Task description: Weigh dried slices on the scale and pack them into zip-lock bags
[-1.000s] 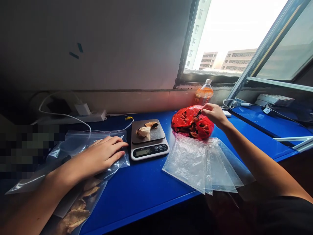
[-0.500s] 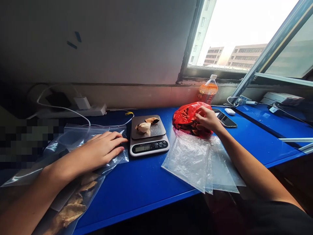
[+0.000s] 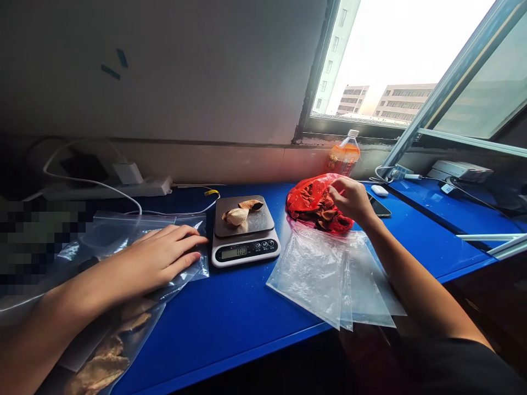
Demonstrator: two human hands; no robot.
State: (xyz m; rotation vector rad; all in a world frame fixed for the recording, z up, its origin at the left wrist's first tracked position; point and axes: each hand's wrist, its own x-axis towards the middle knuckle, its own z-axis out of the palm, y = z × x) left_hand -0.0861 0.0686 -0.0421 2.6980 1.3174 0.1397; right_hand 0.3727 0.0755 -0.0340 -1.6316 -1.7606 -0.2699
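My left hand [image 3: 164, 255] lies flat, fingers apart, on a clear zip bag [image 3: 187, 222] holding brown dried pieces [image 3: 101, 365]. Just right of its fingertips stands a digital kitchen scale [image 3: 246, 249] with a lit display. Two dried pieces, a pale one [image 3: 235, 217] and a browner curled one [image 3: 250, 204], rest on its steel plate. My right hand [image 3: 349, 197] is over the open red plastic bag [image 3: 298, 200], with thumb and fingertips pinched together; anything between them is too small to make out. Reddish-brown dried pieces [image 3: 325, 211] fill the bag.
Several flat clear plastic bags [image 3: 308, 277] fan out in front of the red bag, over the blue table edge. Behind stands an orange drink bottle [image 3: 345, 156]. A phone [image 3: 379, 207] and white earbud case [image 3: 379, 190] lie right. A power strip [image 3: 152, 187] and cables run along the wall.
My right hand has drawn slightly up and right from the dried pieces, its fingers closer together, and more of the pieces show. My left hand stays on the clear bag. The view has shifted slightly.
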